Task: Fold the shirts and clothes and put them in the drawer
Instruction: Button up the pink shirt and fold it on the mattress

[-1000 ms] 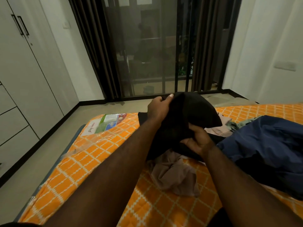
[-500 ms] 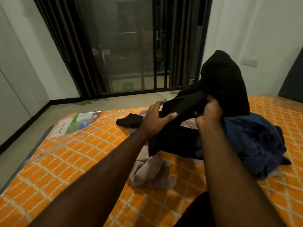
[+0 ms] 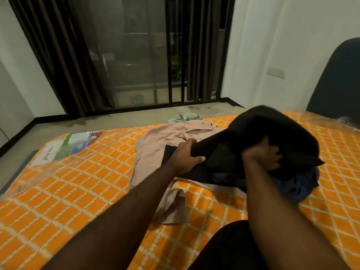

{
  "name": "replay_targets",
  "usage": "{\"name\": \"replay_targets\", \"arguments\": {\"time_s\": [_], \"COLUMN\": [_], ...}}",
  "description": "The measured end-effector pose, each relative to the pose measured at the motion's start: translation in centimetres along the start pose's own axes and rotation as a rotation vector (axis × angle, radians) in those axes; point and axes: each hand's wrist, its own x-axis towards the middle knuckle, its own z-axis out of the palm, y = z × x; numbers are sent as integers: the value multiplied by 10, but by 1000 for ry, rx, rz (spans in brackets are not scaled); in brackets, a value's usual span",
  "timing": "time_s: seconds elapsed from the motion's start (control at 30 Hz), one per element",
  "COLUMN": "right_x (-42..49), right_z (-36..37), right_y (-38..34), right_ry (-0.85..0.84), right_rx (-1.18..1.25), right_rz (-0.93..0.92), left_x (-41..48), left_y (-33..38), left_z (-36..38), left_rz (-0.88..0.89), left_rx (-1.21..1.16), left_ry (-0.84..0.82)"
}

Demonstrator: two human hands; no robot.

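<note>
Head view, both forearms reach forward over the mattress, orange with a cream grid and a clear plastic cover. Left hand grips a fold of the black garment: fingers curled over its top edge, thumb pressed along the near side. Right hand is clenched into the same black cloth further right, fingers buried in it. The garment is bunched and lifted between the two hands, its upper part blurred; its lower edge trails onto the bed. It sits right of centre on the mattress, overlapping a pale pink shirt that lies spread flat to the left, one sleeve reaching toward the near edge. A dark blue garment lies crumpled beneath the black one on the right side. A small green cloth sits at the far edge of the mattress. A printed label shows under the plastic at far left. Drawer not in view
</note>
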Motion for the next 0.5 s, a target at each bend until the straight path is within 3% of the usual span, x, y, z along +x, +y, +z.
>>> {"name": "replay_targets", "arguments": {"time_s": [0.1, 0.27, 0.37, 0.43, 0.5], "right_x": [-7, -12, -15, -28, -55], "right_z": [16, 15, 6, -4, -8], "right_y": [15, 15, -9, -40, -72], "right_ry": [-165, -289, -394, -415, -377], "right_rx": [-79, -176, -360, -519, -536], "right_rz": [-10, 22, 1, -72, -286], "left_x": [1, -7, -15, -20, -26], "left_y": [-10, -48, -79, -95, -105], "left_z": [2, 1, -1, 3, 8], "left_rz": [-59, -204, -343, -401, -442], "left_rx": [16, 162, 289, 352, 391], "left_ry": [-32, -124, -170, -184, -153]}}
